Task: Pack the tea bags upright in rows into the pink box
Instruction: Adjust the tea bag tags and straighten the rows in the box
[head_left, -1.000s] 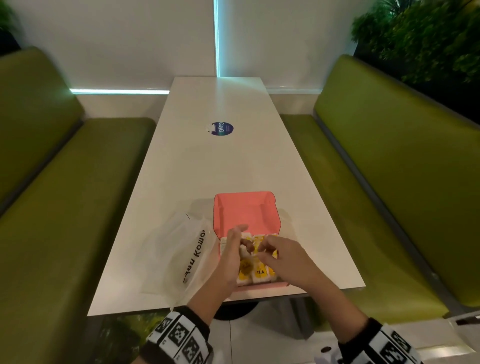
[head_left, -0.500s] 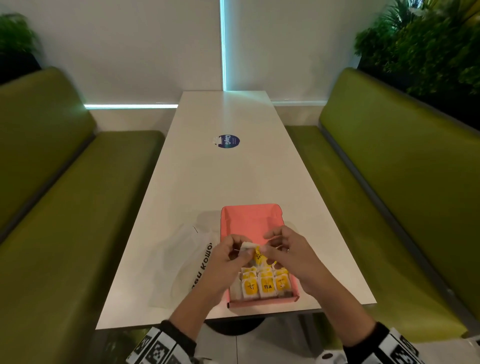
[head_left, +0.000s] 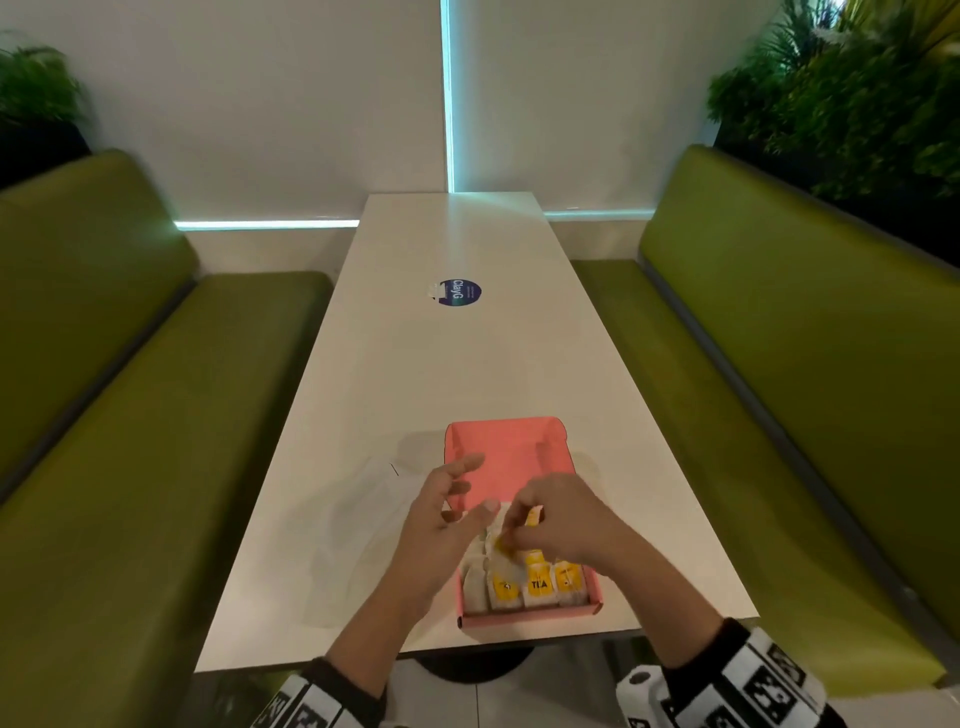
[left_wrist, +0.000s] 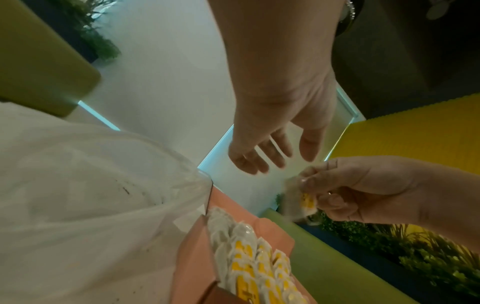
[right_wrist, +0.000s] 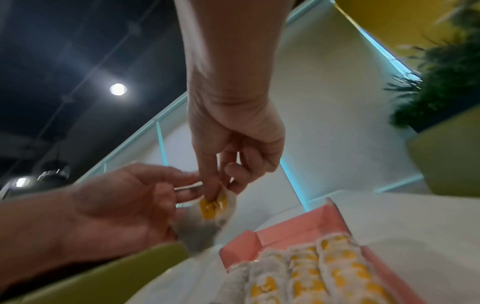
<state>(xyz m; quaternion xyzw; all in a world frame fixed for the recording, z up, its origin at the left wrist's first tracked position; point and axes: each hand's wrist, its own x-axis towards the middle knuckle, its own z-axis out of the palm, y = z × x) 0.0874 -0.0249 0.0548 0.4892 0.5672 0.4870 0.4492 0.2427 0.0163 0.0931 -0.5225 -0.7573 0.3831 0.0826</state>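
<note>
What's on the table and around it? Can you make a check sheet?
Surface: white table, round blue sticker on it.
Job's things: pink box open, tea bags upright in rows at its near end.
Clutter: clear plastic bag left of the box.
Hands: right hand pinches one tea bag above the box; left hand open beside it.
Cables: nothing seen.
Surroundings: green benches, plants, white wall.

On the far half of the white table (head_left: 395, 364) you can read "ClayG" on the round dark blue sticker (head_left: 459, 292); the smaller print under it is too small to make out. In the near row of the pink box (head_left: 524, 618), one yellow tea bag label (head_left: 538, 584) reads "TEA".
</note>
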